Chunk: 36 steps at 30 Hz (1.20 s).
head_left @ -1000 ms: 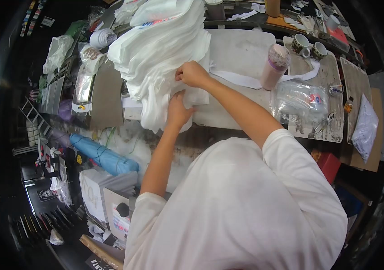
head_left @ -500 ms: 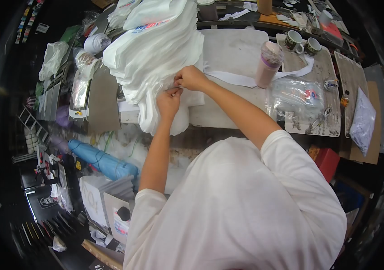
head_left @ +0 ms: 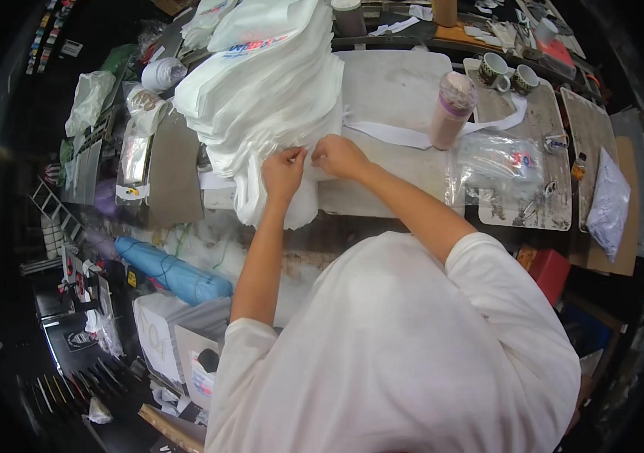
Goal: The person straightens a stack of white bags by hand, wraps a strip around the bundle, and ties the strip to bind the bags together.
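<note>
At the tabletop (head_left: 397, 75), a person's left hand (head_left: 282, 172) pinches at the near part of a pile of printed white material (head_left: 257, 90); the right hand (head_left: 341, 158), fingers curled, stays close beside it, its grip impossible to tell. The 2 forearms (head_left: 259, 260) reach forward, converging.

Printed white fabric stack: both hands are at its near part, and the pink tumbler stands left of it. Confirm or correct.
Wrong side: the head view shows the pink tumbler right of the printed white fabric stack. The left hand and right hand are indeed at the stack's near part.
</note>
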{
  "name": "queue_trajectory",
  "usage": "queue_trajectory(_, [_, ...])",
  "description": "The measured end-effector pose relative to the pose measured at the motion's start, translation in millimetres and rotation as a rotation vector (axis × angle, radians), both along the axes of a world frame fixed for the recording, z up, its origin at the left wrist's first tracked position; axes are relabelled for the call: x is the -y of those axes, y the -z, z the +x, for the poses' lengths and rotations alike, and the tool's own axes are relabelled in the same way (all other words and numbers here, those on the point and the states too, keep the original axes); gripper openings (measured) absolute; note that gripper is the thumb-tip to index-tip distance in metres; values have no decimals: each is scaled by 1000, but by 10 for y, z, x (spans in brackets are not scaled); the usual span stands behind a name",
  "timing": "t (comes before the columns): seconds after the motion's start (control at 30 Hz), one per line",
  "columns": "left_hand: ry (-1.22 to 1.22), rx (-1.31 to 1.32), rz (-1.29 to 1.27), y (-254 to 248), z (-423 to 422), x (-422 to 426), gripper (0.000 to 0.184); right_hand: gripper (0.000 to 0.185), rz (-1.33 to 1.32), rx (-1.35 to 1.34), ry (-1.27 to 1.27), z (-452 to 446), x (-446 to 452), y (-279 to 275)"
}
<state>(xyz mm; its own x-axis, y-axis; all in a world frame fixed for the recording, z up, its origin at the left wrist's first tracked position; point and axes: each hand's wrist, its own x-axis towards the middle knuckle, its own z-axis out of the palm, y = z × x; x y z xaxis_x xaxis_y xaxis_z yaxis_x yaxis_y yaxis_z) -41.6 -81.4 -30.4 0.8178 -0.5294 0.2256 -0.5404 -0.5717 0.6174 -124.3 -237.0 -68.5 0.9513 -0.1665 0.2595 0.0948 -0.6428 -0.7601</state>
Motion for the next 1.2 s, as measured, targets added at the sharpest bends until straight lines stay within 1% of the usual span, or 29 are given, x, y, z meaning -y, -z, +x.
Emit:
queue_trajectory(0.07, [17, -62, 23, 15, -67, -48, 24, 16, 57, -3, 30, 83, 26, -100])
queue_trajectory(0.13, [2, -113, -75, -19, -231, -120, 29, 16, 91, -42, 23, 147, 52, -237])
queue_trajectory(0.17, [24, -207, -22, -213, -358, -162, 30, 16, 86, -38, 24, 157, 50, -227])
queue_trajectory(0.2, [28, -202, -32, -368, -464, -218, 30, 17, 102, -61, 26, 144, 35, -189])
queue_trajectory(0.27, [132, -622, -199, -624, -577, -335, 25, 17, 105, -82, 21, 89, 22, -168])
queue_trajectory(0.33, [177, -588, -341, -889, -412, -470, 19, 16, -17, -277, -60, -31, 80, -144])
queue_trajectory(0.37, [86, -541, -449, -1042, -236, -520, 17, 16, 84, -296, 34, -84, 111, -131])
queue_trajectory(0.4, [55, -413, -528, -1161, 9, -598, 18, 17, 183, -313, 125, -119, 154, -107])
queue_trajectory(0.47, [-91, -231, -656, -1369, 504, -677, 26, 20, 264, -195, 407, -125, 255, -53])
queue_trajectory(0.5, [-150, -225, -728, -1439, 727, -687, 29, 20, 245, -182, 391, -106, 339, -55])
queue_trajectory(0.53, [-157, -212, -748, -1479, 928, -680, 29, 24, 381, -161, 398, -81, 425, -68])
queue_trajectory(0.57, [-174, -147, -643, -1490, 1115, -663, 29, 28, 517, -142, 405, -47, 492, -107])
queue_trajectory(0.6, [-192, -84, -541, -1478, 1294, -641, 31, 28, 497, -131, 393, -4, 554, -195])
queue_trajectory(0.63, [-196, -74, -567, -1456, 1457, -594, 31, 29, 518, -155, 414, 43, 638, -295])
queue_trajectory(0.7, [-117, 488, -161, -1354, 1786, -473, 45, 31, 513, -164, 430, 205, 799, -571])
queue_trajectory(0.73, [-129, 496, -184, -1303, 1940, -425, 45, 29, 543, -84, 453, 312, 850, -708])
queue_trajectory(0.77, [-209, 468, -95, -1260, 2096, -386, 53, 27, 575, -3, 472, 427, 911, -821])
queue_trajectory(0.8, [-289, 439, -4, -1220, 2272, -356, 61, 27, 557, 11, 460, 600, 1038, -880])
queue_trajectory(0.83, [-342, 334, 75, -1185, 2460, -369, 76, 26, 418, 132, 459, 827, 1177, -928])
queue_trajectory(0.87, [-331, 201, -28, -982, 2737, -318, 80, 25, 287, 251, 450, 1048, 1276, -960])
queue_trajectory(0.9, [-340, 73, -122, -848, 2951, -426, 84, 32, 332, 318, 488, 1244, 1360, -991])
queue_trajectory(0.93, [-255, -16, -104, -957, 2930, -484, 88, 40, 387, 395, 497, 1541, 1492, -1049])
queue_trajectory(0.97, [-256, -115, -169, -604, 3321, -536, 82, 68, 433, 347, 570, 1913, 1766, -871])
queue_trajectory(1.0, [-143, -386, -277, -949, 3117, -586, 77, 85, 548, 167, 546, 2021, 1785, -1105])
queue_trajectory(1.03, [-144, -575, -377, -1103, 3089, -600, 75, 90, 689, 70, 634, 2196, 1796, -1198])
queue_trajectory(1.07, [-129, -770, -475, -1156, 3157, -594, 72, 93, 732, -71, 593, 2402, 2048, -1100])
queue_trajectory(1.13, [-201, -881, -438, -954, 3599, -552, 68, 59, 673, -134, 605, 2480, 1804, -1428])
queue_trajectory(1.17, [-196, -892, -373, -1009, 3710, -445, 66, 47, 978, 60, 356, 2593, 1756, -1333])
queue_trajectory(1.2, [-183, -938, -292, -944, 3685, -368, 64, 51, 1083, -113, 336, 2621, 1832, -1276])
